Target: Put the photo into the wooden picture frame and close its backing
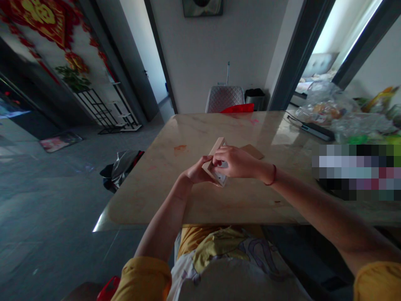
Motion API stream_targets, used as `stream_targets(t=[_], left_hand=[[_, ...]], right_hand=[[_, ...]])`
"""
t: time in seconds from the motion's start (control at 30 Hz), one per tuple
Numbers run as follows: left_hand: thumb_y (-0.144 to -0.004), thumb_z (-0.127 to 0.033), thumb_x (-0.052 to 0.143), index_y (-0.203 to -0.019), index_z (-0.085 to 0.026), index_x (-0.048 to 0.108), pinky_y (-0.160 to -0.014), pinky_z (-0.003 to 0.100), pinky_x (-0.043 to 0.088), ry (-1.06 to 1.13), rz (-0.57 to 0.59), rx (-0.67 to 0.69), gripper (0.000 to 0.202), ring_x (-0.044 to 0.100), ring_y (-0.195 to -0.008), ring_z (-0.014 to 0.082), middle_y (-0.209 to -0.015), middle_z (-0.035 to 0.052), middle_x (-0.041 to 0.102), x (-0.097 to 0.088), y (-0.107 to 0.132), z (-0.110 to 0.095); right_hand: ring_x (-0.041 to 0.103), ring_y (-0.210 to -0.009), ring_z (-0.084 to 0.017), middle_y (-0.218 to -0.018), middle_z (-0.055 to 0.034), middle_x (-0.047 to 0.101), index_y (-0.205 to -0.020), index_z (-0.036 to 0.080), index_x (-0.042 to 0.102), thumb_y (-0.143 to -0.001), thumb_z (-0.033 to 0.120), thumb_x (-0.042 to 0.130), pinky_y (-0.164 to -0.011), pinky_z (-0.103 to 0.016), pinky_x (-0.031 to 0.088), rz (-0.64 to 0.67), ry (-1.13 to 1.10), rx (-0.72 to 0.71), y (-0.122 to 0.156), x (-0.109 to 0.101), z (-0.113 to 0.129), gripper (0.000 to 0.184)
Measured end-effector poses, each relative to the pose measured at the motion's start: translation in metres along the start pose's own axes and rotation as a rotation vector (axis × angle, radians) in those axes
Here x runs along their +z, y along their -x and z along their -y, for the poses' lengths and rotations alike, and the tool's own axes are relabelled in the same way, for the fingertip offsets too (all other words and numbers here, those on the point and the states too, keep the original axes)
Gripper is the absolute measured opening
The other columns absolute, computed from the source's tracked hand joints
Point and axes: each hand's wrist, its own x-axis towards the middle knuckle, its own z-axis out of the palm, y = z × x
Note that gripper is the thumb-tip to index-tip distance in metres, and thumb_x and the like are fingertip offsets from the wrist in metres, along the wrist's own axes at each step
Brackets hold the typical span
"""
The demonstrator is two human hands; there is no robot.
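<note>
Both of my hands hold a small light wooden frame tilted above the marble table. My left hand grips its lower left edge with curled fingers. My right hand is closed over the frame's right side and top, hiding most of its face; something pale shows at its bottom corner. A flat brown piece lies on the table just behind my right hand. A red cord circles my right wrist.
Clear plastic bags and a dark flat device crowd the table's right side. A padded chair with something red on it stands at the far end. A dark bag lies on the floor at left.
</note>
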Motion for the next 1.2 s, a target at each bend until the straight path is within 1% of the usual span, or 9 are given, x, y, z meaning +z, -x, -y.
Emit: stream_targets(t=[0.07, 0.2, 0.27, 0.4, 0.53, 0.67, 0.87, 1.07, 1.2], left_hand=[[-0.054, -0.047, 0.080, -0.091, -0.019, 0.062, -0.104, 0.041, 0.026, 0.050, 0.011, -0.011, 0.050, 0.049, -0.111, 0.0253, -0.096, 0.0031, 0.061, -0.002, 0.000, 0.002], [-0.064, -0.056, 0.071, -0.093, -0.016, 0.062, -0.102, 0.044, 0.031, 0.119, 0.068, -0.107, 0.049, 0.054, -0.105, 0.0254, -0.097, 0.0066, 0.064, -0.005, 0.002, 0.000], [-0.066, -0.055, 0.070, -0.095, -0.016, 0.061, -0.100, 0.043, 0.034, 0.143, 0.089, -0.128, 0.049, 0.056, -0.102, 0.0244, -0.098, 0.0061, 0.064, -0.005, 0.002, -0.001], [-0.072, -0.052, 0.066, -0.099, -0.018, 0.060, -0.094, 0.040, 0.040, 0.163, 0.109, -0.100, 0.044, 0.058, -0.096, 0.0215, -0.096, 0.0026, 0.063, -0.001, 0.001, -0.003], [-0.076, -0.054, 0.060, -0.100, -0.018, 0.060, -0.087, 0.041, 0.044, 0.166, 0.106, -0.109, 0.043, 0.059, -0.090, 0.0221, -0.094, 0.0040, 0.064, 0.003, -0.001, -0.006], [-0.079, -0.057, 0.054, -0.106, -0.017, 0.059, -0.088, 0.042, 0.044, 0.172, 0.115, -0.138, 0.048, 0.060, -0.092, 0.0238, -0.093, 0.0069, 0.066, 0.004, -0.002, -0.008], [-0.081, -0.056, 0.048, -0.109, -0.015, 0.057, -0.083, 0.046, 0.046, 0.159, 0.077, -0.166, 0.050, 0.064, -0.083, 0.0250, -0.090, 0.0086, 0.068, 0.004, 0.002, -0.008], [-0.081, -0.052, 0.051, -0.103, -0.013, 0.058, -0.081, 0.043, 0.047, 0.127, 0.053, -0.121, 0.045, 0.063, -0.076, 0.0225, -0.080, 0.0074, 0.067, 0.010, 0.002, -0.010], [-0.081, -0.053, 0.051, -0.104, -0.014, 0.059, -0.081, 0.040, 0.047, 0.134, 0.042, -0.097, 0.046, 0.063, -0.076, 0.0213, -0.078, 0.0065, 0.067, 0.011, 0.002, -0.010]], right_hand=[[0.056, -0.075, -0.016, -0.078, -0.0046, 0.064, -0.074, 0.017, 0.061, -0.079, 0.013, 0.058, -0.072, -0.030, 0.042, 0.026, 0.024, -0.040, -0.002, 0.002, 0.001, 0.007], [0.057, -0.077, -0.017, -0.080, -0.0051, 0.065, -0.073, 0.018, 0.062, -0.081, 0.013, 0.055, -0.073, -0.031, 0.043, 0.031, 0.014, -0.105, -0.004, 0.002, 0.001, 0.011], [0.057, -0.078, -0.017, -0.081, -0.0061, 0.065, -0.073, 0.017, 0.062, -0.081, 0.014, 0.055, -0.074, -0.032, 0.044, 0.015, 0.009, -0.123, -0.003, 0.001, 0.002, 0.011], [0.055, -0.077, -0.017, -0.077, -0.0051, 0.063, -0.071, 0.018, 0.060, -0.081, 0.014, 0.054, -0.075, -0.032, 0.043, -0.036, 0.020, -0.142, 0.000, 0.003, 0.002, 0.013], [0.053, -0.074, -0.016, -0.075, -0.0044, 0.060, -0.070, 0.018, 0.058, -0.082, 0.015, 0.053, -0.073, -0.032, 0.042, -0.085, 0.025, -0.148, 0.004, 0.005, 0.002, 0.014], [0.051, -0.075, -0.017, -0.074, -0.0040, 0.059, -0.070, 0.019, 0.053, -0.082, 0.014, 0.051, -0.074, -0.032, 0.042, -0.128, 0.002, -0.140, 0.008, 0.009, -0.002, 0.013], [0.047, -0.068, -0.016, -0.066, -0.0014, 0.053, -0.067, 0.021, 0.046, -0.082, 0.015, 0.051, -0.067, -0.030, 0.040, -0.270, -0.063, -0.095, 0.018, 0.024, -0.007, 0.017], [0.048, -0.066, -0.017, -0.065, -0.0010, 0.052, -0.067, 0.022, 0.045, -0.086, 0.018, 0.048, -0.068, -0.032, 0.040, -0.352, -0.033, -0.053, 0.028, 0.037, -0.004, 0.019], [0.047, -0.066, -0.017, -0.065, -0.0010, 0.052, -0.069, 0.022, 0.046, -0.088, 0.018, 0.046, -0.069, -0.033, 0.039, -0.380, 0.019, -0.086, 0.029, 0.041, -0.003, 0.019]])
